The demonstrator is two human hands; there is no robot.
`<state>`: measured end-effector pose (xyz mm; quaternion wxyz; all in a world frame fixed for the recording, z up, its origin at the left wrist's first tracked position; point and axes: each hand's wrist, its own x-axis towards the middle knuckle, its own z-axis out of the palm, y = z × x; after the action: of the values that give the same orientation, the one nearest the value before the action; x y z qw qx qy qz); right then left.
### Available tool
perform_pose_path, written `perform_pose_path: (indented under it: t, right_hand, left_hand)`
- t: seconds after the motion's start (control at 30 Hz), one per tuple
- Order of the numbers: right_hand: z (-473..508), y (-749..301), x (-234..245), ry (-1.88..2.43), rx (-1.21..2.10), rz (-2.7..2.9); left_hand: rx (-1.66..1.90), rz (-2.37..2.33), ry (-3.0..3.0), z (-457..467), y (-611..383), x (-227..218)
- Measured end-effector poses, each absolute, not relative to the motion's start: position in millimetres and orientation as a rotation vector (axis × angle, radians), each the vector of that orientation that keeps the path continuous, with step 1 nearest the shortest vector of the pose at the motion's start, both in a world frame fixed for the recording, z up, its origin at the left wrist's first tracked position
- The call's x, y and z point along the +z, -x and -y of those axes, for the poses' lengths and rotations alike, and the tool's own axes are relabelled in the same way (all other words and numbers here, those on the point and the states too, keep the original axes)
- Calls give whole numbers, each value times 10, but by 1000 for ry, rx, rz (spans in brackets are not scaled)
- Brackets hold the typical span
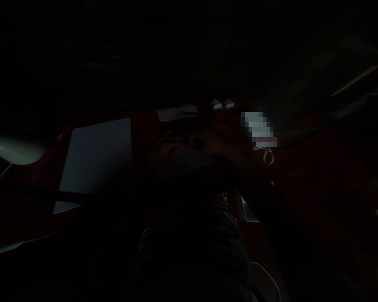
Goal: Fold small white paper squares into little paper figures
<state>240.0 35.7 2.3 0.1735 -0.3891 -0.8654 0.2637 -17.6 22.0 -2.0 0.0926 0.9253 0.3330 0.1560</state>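
Note:
The view is very dark, so hands and edges show only faintly. My left hand (164, 146) and my right hand (219, 147) are close together in the middle, fingers curled at the upper edge of a dim piece of paper (189, 161). Its lower part fades into shadow, and the exact finger grip is hard to make out. To the left lies a large pale sheet (97, 155), partly covered by the shadow of my left arm.
Beyond my hands are a small pale sheet (171, 114) with a thin dark object on it and two small folded white pieces (223, 104). A blurred-out white object (258, 129) with a loop (269, 157) lies right. A white rounded object (17, 150) is at far left; a cable (269, 274) runs below.

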Motion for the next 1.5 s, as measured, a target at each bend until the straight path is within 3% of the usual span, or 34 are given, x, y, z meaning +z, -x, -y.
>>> perform_pose_path:
  t: [0.9,1.5]
  right_hand:
    - [-367,-2419,80,1031,716,2548]
    - [-289,-2463,241,1329,514,2624]
  left_hand:
    - [425,-1000,-2790,-207,192,-4]
    - [384,-952,-2856,-227,237,-76]
